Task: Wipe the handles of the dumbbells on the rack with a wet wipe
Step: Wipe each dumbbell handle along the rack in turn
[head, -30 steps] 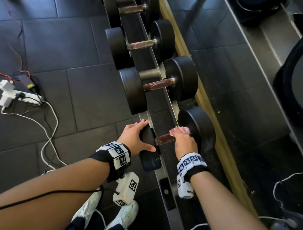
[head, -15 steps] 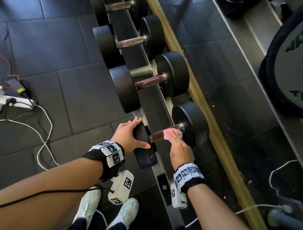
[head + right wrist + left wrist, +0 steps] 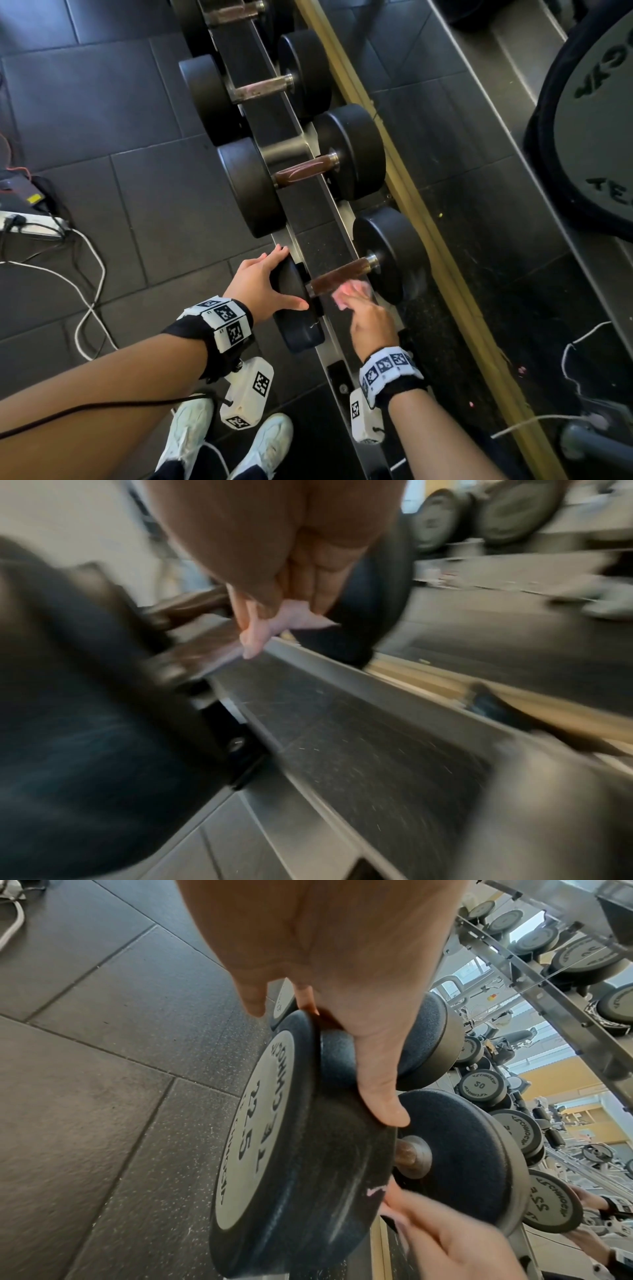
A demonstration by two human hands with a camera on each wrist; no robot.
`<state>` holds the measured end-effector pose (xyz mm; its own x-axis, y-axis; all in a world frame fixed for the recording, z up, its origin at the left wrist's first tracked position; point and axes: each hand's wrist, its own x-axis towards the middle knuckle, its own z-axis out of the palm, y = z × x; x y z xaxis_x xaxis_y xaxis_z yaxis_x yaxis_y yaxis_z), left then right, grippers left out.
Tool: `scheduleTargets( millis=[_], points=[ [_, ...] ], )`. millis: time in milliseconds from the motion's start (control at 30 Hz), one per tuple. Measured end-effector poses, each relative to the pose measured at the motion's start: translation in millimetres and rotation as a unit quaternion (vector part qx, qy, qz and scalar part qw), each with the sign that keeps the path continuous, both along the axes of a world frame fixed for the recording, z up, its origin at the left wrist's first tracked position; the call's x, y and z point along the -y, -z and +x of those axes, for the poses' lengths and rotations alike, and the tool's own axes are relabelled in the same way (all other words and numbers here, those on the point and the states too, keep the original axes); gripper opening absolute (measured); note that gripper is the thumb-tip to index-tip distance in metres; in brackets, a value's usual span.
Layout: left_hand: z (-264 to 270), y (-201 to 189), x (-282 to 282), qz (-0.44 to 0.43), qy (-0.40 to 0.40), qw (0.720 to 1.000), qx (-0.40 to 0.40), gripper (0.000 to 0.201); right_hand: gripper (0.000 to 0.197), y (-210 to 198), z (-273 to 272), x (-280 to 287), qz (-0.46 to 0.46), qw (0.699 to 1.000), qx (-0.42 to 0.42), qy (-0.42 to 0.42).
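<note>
The nearest dumbbell (image 3: 387, 253) lies across the rack with its brown handle (image 3: 339, 277) bare. My left hand (image 3: 263, 287) rests on its near weight head (image 3: 298, 329), fingers laid over the top and thumb (image 3: 383, 1096) along the rim (image 3: 301, 1150). My right hand (image 3: 370, 318) pinches a pink wet wipe (image 3: 346, 294) just on my side of the handle, at its underside. The right wrist view is blurred, showing the fingers (image 3: 308, 582) bunched on the wipe (image 3: 291, 620) above the rack rail (image 3: 342, 696). In the left wrist view the wipe (image 3: 377, 1191) peeks past the head.
More dumbbells (image 3: 301, 171) continue up the rack (image 3: 325, 246), one right beside my left fingers. A wooden strip (image 3: 428, 222) and a mirror run along the right. A power strip (image 3: 30, 226) and white cables (image 3: 89, 274) lie on the floor to the left. My shoes (image 3: 267, 442) stand below.
My right hand has come off the top of the handle and drawn back toward me with the wipe. My left hand has stayed on the weight head.
</note>
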<state>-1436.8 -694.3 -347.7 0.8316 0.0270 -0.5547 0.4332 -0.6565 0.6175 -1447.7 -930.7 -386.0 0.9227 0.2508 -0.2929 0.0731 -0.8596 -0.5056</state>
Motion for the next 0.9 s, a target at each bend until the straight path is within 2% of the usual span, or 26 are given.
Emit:
scheduleTargets(
  millis=[67, 133, 233, 333, 400, 500, 567, 633, 667, 733, 800, 833, 900],
  points=[
    [0.0, -0.2, -0.4, 0.001, 0.003, 1.000, -0.002, 0.110, 0.038, 2.8, -5.7, 13.8, -0.006, 0.992, -0.034, 0.124],
    [0.2, 0.9, -0.6, 0.003, 0.005, 1.000, 0.002, 0.111, 0.025, 3.1, -8.0, 15.8, 0.099, 0.951, -0.081, 0.281],
    [-0.2, 2.6, -0.8, 0.007, 0.006, 1.000, 0.001, 0.111, 0.027, 6.3, -5.9, 6.7, 0.188, 0.903, -0.079, 0.379],
    [0.1, 4.1, -0.7, 0.009, 0.007, 1.000, 0.002, 0.112, 0.028, 15.7, 3.2, -1.8, 0.278, 0.823, -0.105, 0.484],
    [0.4, 5.0, -1.4, 0.008, 0.004, 1.000, 0.005, 0.113, 0.027, 22.6, 8.6, -5.5, 0.335, 0.767, -0.114, 0.535],
    [-0.7, 7.2, -2.1, 0.003, 0.000, 1.000, 0.007, 0.112, 0.027, 27.6, 11.4, -14.5, 0.396, 0.707, -0.105, 0.577],
    [-1.6, 7.9, -2.6, -0.001, -0.002, 1.000, 0.009, 0.112, 0.030, 30.3, 15.5, -19.0, 0.468, 0.647, -0.110, 0.592],
    [-1.8, 8.6, -2.7, -0.006, -0.004, 1.000, 0.014, 0.112, 0.033, 29.1, 22.1, -23.0, 0.527, 0.592, -0.149, 0.592],
    [-1.9, 8.7, -2.9, -0.008, -0.004, 1.000, 0.016, 0.112, 0.034, 26.6, 24.8, -24.7, 0.540, 0.575, -0.174, 0.590],
    [-2.3, 8.7, -3.1, -0.009, -0.003, 1.000, 0.017, 0.112, 0.032, 25.0, 23.4, -28.9, 0.557, 0.563, -0.181, 0.583],
    [-2.4, 8.3, -3.4, -0.009, -0.002, 1.000, 0.016, 0.112, 0.026, 25.6, 12.9, -35.3, 0.559, 0.575, -0.153, 0.577],
    [-2.3, 8.1, -3.3, -0.007, -0.002, 1.000, 0.017, 0.112, 0.025, 25.9, 6.7, -38.0, 0.550, 0.594, -0.146, 0.569],
    [-1.5, 7.9, -2.7, -0.002, -0.001, 1.000, 0.020, 0.112, 0.020, 25.8, -4.6, -41.2, 0.524, 0.655, -0.158, 0.521]
  ],
)
